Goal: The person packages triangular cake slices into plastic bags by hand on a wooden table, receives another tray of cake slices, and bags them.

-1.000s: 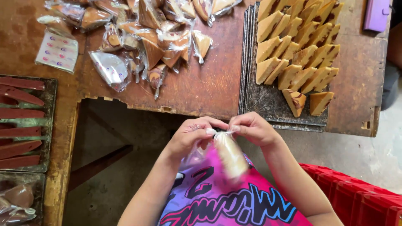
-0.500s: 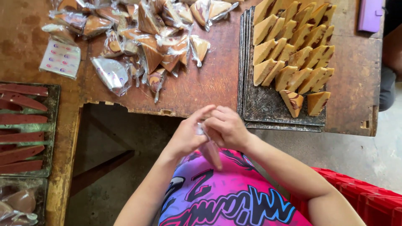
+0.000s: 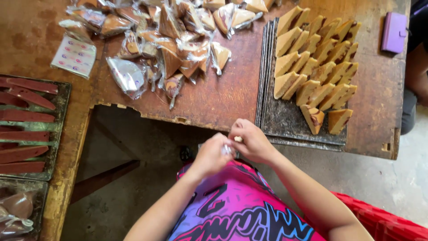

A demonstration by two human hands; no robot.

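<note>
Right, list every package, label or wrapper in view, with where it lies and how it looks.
Wrapped wedges: heap at the table's top middle, clear film over tan triangles.
Sticker sheet: left of the heap, white rectangle with small coloured marks.
Clear wrapper: pinched between left hand and right hand.
Purple case: far right, plain rectangle.

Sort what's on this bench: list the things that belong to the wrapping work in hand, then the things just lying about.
In the work:
- left hand and right hand, pinching a small clear wrapper
- unwrapped wedges on the dark tray
- wrapped wedges

Lying about:
- purple case
- sticker sheet
- red strips
</note>
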